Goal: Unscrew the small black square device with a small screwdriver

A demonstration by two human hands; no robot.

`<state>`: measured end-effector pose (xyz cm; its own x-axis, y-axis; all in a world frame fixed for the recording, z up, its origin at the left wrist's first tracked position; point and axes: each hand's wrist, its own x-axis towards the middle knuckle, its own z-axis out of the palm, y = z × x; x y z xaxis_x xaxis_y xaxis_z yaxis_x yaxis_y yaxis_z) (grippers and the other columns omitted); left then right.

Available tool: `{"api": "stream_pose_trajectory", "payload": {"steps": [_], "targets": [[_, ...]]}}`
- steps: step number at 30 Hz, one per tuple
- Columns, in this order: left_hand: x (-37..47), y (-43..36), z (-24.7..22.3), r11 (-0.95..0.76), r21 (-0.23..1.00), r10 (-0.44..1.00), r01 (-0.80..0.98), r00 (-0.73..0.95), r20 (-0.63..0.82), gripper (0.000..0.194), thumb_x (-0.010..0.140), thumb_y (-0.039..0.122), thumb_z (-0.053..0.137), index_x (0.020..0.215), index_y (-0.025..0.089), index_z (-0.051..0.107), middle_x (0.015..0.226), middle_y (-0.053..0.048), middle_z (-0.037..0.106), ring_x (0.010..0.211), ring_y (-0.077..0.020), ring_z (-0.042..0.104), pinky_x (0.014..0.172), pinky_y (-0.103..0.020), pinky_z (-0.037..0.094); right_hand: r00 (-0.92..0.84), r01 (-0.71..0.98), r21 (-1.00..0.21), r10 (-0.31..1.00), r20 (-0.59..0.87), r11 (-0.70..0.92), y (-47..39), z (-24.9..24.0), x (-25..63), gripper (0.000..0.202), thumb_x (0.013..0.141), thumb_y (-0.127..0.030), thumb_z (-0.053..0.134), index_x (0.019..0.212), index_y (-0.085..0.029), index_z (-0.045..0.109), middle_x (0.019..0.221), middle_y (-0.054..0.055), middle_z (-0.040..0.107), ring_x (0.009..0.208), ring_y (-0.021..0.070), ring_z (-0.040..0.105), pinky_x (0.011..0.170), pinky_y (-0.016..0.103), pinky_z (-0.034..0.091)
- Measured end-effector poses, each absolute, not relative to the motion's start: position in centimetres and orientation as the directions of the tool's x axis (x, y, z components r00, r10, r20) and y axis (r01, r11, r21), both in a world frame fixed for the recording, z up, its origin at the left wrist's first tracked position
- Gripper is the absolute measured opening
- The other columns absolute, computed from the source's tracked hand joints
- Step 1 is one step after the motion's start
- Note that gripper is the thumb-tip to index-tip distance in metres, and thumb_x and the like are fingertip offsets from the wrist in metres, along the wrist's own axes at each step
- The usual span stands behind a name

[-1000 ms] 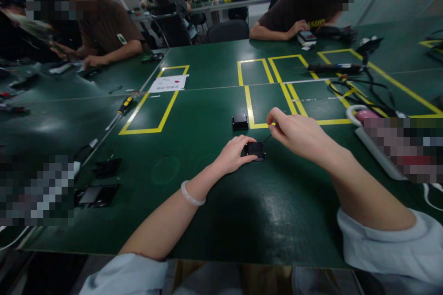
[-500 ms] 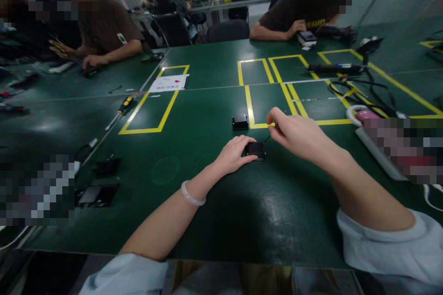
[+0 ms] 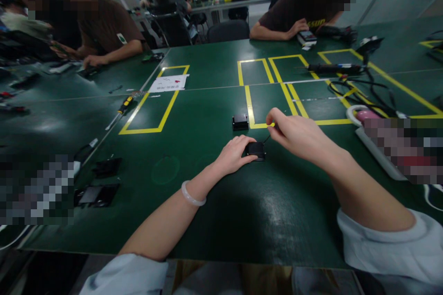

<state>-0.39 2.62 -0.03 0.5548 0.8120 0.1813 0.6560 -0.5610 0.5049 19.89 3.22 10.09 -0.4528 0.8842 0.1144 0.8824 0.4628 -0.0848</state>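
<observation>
My left hand point(image 3: 234, 156) is closed on the left side of a small black box-shaped part point(image 3: 256, 151), thumb below and fingers above. The part rests on the green table. Between the fingertips of my right hand point(image 3: 294, 134) is a thin dark rod-like tool point(image 3: 266, 138), perhaps a hex key. It slants down to the part's upper right corner; its upper end is hidden in my fingers. Just behind stands a similar black block point(image 3: 240, 122), apart from both hands.
A yellow-and-black screwdriver point(image 3: 126, 104) and a paper label point(image 3: 169, 83) lie to the left. Black parts point(image 3: 98, 195) are at near left. On the right are a cabled black tool point(image 3: 334, 69) and a grey tray point(image 3: 380, 154). Co-workers sit across the table point(image 3: 207, 221).
</observation>
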Motion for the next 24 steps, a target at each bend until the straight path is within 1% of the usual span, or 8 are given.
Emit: {"api": "stream_pose_trajectory", "payload": {"steps": [8,12,18,24], "targets": [[-0.42,2.66,-0.12,-0.565,0.502,0.810,0.655,0.557,0.183,0.037,0.087,0.040,0.060,0.117,0.020,0.051,0.110,-0.007,0.057,0.102,-0.0249,0.053,0.088,-0.038,0.044,-0.438,0.891,-0.078,0.891,0.116,0.448,3.31,10.02,19.89,0.024,0.094,-0.039,0.035,0.106,-0.022,0.048,0.079,0.004,0.068,0.067,0.0202,0.061,0.053,0.027,0.026],[-0.41,2.66,-0.08,-0.559,0.504,0.813,0.658,0.555,0.176,0.037,0.087,0.040,0.060,0.116,0.020,0.050,0.110,-0.007,0.057,0.102,-0.0249,0.053,0.088,-0.038,0.044,-0.441,0.889,-0.085,0.890,0.115,0.451,3.34,10.00,19.88,0.022,0.094,-0.037,0.034,0.104,-0.022,0.047,0.079,0.004,0.067,0.068,0.0203,0.061,0.052,0.027,0.025],[-0.41,2.71,-0.08,-0.558,0.509,0.812,0.655,0.558,0.170,0.035,0.087,0.040,0.060,0.114,0.020,0.052,0.108,-0.007,0.057,0.101,-0.0248,0.053,0.088,-0.038,0.044,-0.453,0.880,-0.100,0.884,0.120,0.464,3.26,9.95,19.93,0.022,0.092,-0.033,0.036,0.107,-0.022,0.046,0.080,0.004,0.067,0.067,0.0199,0.060,0.054,0.027,0.026],[-0.43,2.66,-0.08,-0.561,0.507,0.810,0.654,0.559,0.175,0.037,0.087,0.040,0.060,0.116,0.020,0.051,0.109,-0.008,0.057,0.102,-0.0250,0.053,0.088,-0.038,0.044,-0.432,0.889,-0.113,0.894,0.119,0.444,3.31,10.06,19.85,0.025,0.094,-0.040,0.035,0.105,-0.022,0.048,0.080,0.005,0.068,0.068,0.0204,0.060,0.054,0.027,0.026]]}}
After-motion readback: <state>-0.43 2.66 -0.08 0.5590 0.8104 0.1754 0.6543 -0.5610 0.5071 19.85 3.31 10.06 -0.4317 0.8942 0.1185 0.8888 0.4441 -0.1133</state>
